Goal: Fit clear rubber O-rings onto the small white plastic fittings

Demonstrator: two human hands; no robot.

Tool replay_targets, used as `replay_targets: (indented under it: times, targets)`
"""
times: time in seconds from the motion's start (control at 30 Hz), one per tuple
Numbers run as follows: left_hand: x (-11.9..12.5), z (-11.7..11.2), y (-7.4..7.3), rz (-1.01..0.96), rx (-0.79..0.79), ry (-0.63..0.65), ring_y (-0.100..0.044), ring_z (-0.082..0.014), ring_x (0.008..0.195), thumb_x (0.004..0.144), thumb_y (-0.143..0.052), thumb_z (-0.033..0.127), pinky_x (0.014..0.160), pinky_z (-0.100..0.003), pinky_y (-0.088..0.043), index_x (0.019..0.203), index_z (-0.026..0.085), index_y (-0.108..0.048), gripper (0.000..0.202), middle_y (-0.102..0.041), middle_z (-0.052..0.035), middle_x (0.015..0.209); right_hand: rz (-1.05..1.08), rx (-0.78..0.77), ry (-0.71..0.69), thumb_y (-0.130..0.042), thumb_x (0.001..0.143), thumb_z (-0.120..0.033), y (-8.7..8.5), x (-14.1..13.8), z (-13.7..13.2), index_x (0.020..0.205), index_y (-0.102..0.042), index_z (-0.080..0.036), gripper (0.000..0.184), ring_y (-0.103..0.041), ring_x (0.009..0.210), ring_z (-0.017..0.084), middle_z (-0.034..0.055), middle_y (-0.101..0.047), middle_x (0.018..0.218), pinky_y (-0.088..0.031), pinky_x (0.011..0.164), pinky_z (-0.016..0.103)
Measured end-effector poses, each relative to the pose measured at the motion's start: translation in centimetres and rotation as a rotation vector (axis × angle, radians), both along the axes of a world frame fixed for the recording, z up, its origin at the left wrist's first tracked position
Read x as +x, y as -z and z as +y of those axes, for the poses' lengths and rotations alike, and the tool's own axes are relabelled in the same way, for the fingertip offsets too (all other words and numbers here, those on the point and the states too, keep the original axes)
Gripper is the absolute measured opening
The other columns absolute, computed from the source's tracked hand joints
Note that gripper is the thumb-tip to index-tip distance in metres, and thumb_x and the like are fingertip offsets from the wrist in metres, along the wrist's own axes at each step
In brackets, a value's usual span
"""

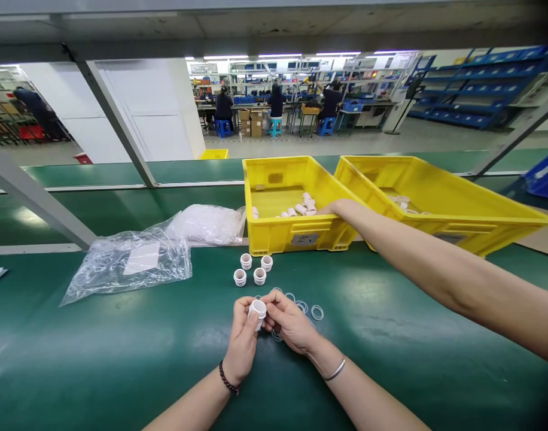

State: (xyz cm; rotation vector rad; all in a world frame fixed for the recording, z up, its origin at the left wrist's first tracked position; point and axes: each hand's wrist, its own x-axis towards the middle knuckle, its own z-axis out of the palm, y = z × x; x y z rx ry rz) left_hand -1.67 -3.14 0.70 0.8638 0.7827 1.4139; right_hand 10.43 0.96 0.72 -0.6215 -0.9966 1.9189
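Note:
My left hand [241,341] and my right hand [289,323] meet over the green bench, both closed round one small white plastic fitting [258,309]. Several more white fittings [253,269] stand upright in a cluster just beyond my hands. Thin clear rings [316,312] lie scattered on the bench beside my right hand. Another person's bare arm [417,263] crosses from the right, its hand hidden inside the nearer yellow bin [296,233], among white fittings.
A second yellow bin [475,230] sits to the right. Two clear plastic bags [134,263] lie on the left, one with white parts. A grey frame strut [36,197] slants at left. People sit working at far benches [274,102].

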Motion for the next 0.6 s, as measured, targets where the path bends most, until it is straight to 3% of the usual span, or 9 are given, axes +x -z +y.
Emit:
replay_targets:
  times: [0.47, 0.6]
  targets:
    - [-0.06, 0.27, 0.55, 0.008, -0.062, -0.011, -0.049, -0.0118, 0.075, 0.094, -0.038, 0.036, 0.072, -0.028, -0.043, 0.105, 0.021, -0.043, 0.019, -0.05, -0.0016, 0.09, -0.144, 0.083, 0.025, -0.064, 0.081, -0.039, -0.01, 0.09, 0.2, 0.095, -0.054, -0.018, 0.027, -0.05, 0.059, 0.008, -0.0035, -0.053, 0.067, -0.037, 0.054, 0.02]
    - [-0.14, 0.02, 0.6, 0.145, -0.058, 0.006, -0.052, -0.0169, 0.098, 0.095, -0.034, 0.039, 0.087, -0.032, -0.042, 0.121, 0.022, -0.035, 0.031, -0.051, -0.0067, 0.109, -0.187, 0.137, 0.028, -0.07, 0.075, -0.035, -0.47, 0.21, 0.02, 0.1, -0.056, -0.02, 0.032, -0.049, 0.063, 0.008, -0.0024, -0.052, 0.077, -0.041, 0.058, 0.021]
